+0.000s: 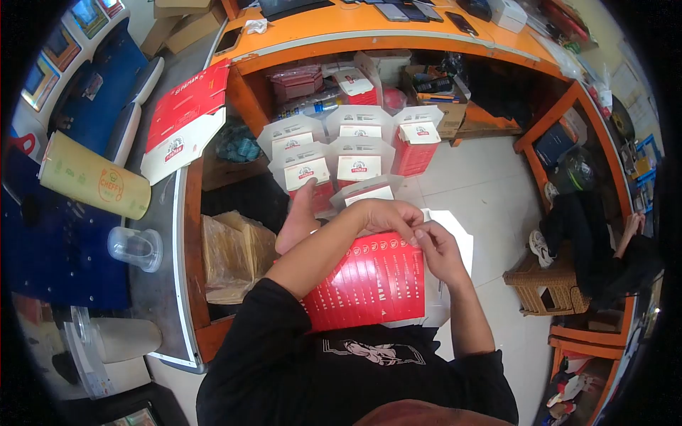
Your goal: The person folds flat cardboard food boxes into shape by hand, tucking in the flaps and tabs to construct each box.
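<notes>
Several flat red cartons (pixel 362 280) with white print lie overlapping on the person's lap. My left hand (pixel 391 216) reaches across their upper edge, fingers bent and closed in a pinch at the corner. My right hand (pixel 444 248) meets it there, thumb and fingertips pressed together on the carton edge. The fingertips of both hands nearly touch, and the exact grip is partly hidden. A white carton flap (pixel 460 234) sticks out behind my right hand. Just beyond, folded red-and-white boxes (pixel 359 168) stand in rows with their lids raised.
Flat red-and-white cartons (pixel 186 106) lie on the grey counter at left, beside a yellow cup (pixel 96 176) and a clear plastic cup (pixel 135 248). An orange desk (pixel 312 35) spans the back. Another person sits at right by a woven stool (pixel 543 287). A bare foot (pixel 298 220) rests near the boxes.
</notes>
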